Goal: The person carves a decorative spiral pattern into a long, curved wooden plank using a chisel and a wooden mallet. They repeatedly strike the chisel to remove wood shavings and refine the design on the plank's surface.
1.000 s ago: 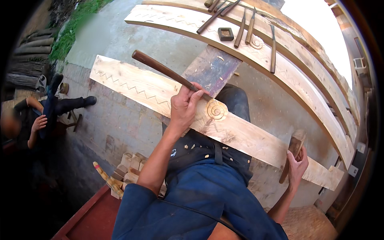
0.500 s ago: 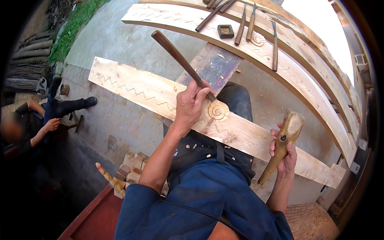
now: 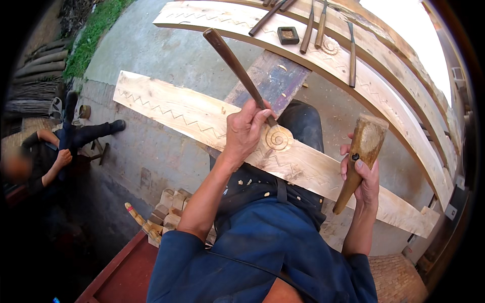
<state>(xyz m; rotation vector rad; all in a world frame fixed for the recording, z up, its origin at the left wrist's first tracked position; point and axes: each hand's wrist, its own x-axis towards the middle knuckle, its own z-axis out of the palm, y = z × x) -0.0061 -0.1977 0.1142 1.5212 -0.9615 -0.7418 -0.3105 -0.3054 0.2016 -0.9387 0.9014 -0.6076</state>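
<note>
Left hand [image 3: 242,133] grips chisel [image 3: 233,63] at carved spiral [image 3: 278,138], right hand [image 3: 370,186] holds mallet [image 3: 368,139] right of it; we should steady chisel angle.

A dark blue short-sleeved top [image 3: 268,232] has a thin black cord [image 3: 242,261] across its near part; left hand [image 3: 245,132] and right hand [image 3: 368,183] are bare. Farther off are black lap cloth [image 3: 255,191] with a strap [image 3: 282,191] and a dark trouser leg [image 3: 304,129].

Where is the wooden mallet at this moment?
In the head view, the wooden mallet is in the right hand, to the right of the carved spiral.
</note>
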